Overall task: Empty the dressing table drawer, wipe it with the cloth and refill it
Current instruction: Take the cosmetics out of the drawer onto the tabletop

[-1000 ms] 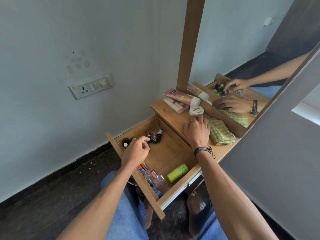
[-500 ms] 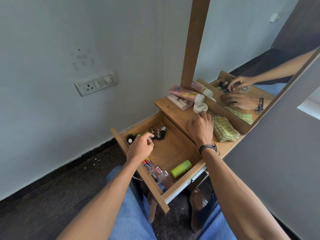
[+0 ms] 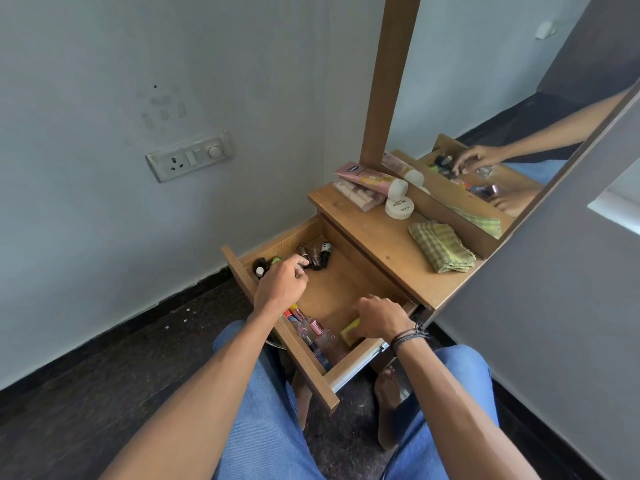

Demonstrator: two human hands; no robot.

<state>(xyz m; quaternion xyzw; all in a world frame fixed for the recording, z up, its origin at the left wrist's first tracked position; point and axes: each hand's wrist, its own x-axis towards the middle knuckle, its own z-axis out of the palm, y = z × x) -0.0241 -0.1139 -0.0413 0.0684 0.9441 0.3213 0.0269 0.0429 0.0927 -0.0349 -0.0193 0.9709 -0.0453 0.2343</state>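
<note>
R hand (image 3: 379, 318) into drawer (image 3: 334, 294) (grips tube (image 3: 349, 332)), bottles (image 3: 317, 257)

Drawer (image 3: 311, 375): middle free, edges crowded

Bare floor runs through the centre. Small dark bottles (image 3: 317, 256) and the left hand (image 3: 282, 284) fill the far-left corner, nail-polish bottles (image 3: 313, 329) line the front wall, and the right hand (image 3: 381, 320) grips the green tube (image 3: 349, 332) at the near right.

In the drawer (image 3: 332, 296), bottles (image 3: 317, 256) lie at 11 o'clock and a can (image 3: 348, 332) at 5 o'clock. On the tabletop (image 3: 381, 244) behind, a cloth (image 3: 441, 245) lies at 4 o'clock from a jar (image 3: 399, 207), before the mirror (image 3: 485, 81).
</note>
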